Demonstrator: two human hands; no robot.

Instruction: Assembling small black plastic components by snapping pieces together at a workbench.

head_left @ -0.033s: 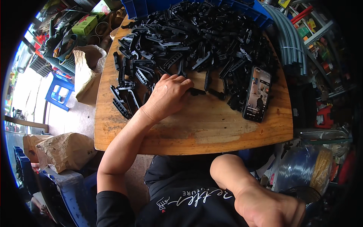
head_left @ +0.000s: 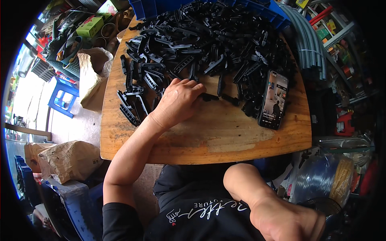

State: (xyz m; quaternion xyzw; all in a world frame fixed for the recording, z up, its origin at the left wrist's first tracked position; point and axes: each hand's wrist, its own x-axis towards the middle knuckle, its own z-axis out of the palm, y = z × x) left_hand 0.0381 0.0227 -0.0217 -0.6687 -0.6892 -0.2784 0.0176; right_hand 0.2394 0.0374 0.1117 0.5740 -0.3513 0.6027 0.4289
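Note:
My left hand (head_left: 179,100) rests on the wooden table (head_left: 201,144) at the near edge of a heap of black plastic clip-like parts (head_left: 213,40). Its fingers are curled; the tips and anything in them are hidden behind the knuckles. One dark part (head_left: 209,97) lies just right of those fingers. Close to the camera at the lower right, my right hand (head_left: 287,223) is raised off the table with the wrist bent. Its fingers do not show clearly, and I see nothing held there.
A phone (head_left: 274,100) with a lit screen lies on the table's right side against the parts. Blue crates (head_left: 144,9) stand behind the heap. Left are a paper bag (head_left: 95,78) and blue stool (head_left: 64,96); right are grey hoses (head_left: 309,44) and a tubing coil (head_left: 321,178).

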